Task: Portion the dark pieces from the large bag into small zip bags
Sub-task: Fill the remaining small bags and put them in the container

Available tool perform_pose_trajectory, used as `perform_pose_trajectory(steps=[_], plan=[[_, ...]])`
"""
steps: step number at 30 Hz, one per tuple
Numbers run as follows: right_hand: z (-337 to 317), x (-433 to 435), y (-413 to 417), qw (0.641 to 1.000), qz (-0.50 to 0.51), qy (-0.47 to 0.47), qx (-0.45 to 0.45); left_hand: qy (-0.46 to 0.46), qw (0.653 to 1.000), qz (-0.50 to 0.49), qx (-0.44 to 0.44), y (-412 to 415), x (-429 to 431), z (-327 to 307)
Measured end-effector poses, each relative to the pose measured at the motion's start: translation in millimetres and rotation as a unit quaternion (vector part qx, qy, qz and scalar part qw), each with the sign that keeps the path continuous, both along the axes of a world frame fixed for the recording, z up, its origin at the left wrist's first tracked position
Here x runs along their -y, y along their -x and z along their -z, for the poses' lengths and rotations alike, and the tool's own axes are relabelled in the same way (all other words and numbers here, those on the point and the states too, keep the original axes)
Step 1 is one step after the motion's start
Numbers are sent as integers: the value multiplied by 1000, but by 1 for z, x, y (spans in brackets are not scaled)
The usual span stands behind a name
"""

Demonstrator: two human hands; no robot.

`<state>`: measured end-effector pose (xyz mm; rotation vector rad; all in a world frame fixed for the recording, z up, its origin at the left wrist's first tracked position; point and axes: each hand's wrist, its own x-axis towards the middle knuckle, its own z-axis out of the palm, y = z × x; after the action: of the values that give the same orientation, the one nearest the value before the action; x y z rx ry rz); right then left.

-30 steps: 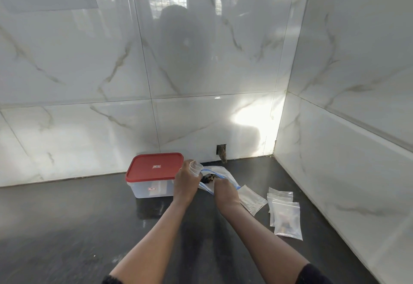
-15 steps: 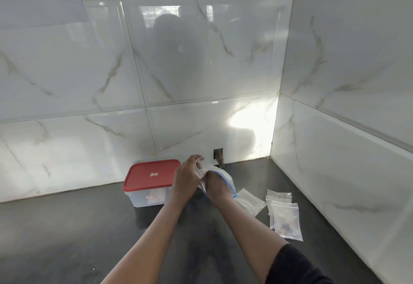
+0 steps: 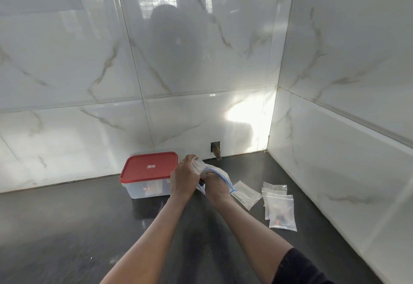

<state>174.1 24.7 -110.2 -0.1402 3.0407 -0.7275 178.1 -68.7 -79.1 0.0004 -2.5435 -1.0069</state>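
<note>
Clear small zip bag (image 3: 197, 164) pinched in left hand (image 3: 183, 177), right hand (image 3: 216, 185) fingers gripping large bag (image 3: 220, 175)

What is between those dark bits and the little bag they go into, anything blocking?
Nothing visible. The left hand holds a small zip bag right above the large bag, and the right hand is at the large bag's mouth beside the dark pieces. Whether the small bag's mouth is open cannot be told.

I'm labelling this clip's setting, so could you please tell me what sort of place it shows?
Probably a home kitchen counter corner. A dark polished countertop meets glossy marble-look wall tiles on two sides, and a red-lidded plastic food container stands against the back wall beside small zip bags.
</note>
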Motion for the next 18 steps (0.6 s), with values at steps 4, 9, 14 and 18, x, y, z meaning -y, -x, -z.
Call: perform_pose_trajectory(steps=[4,9,14,18], plan=[[5,2,-24,995,-36,-82,-50,5,1000,0,18,-2,-5,-1],[14,-5,-37,983,-80,-155,-57,42,999,19,0,1,-10,-12],[-1,-14,-33,987,-66,-136,-57,29,999,16,13,6,-1,-19],[-12,-14,-24,995,-8,-90,-30,55,996,31,61,7,5,-20]])
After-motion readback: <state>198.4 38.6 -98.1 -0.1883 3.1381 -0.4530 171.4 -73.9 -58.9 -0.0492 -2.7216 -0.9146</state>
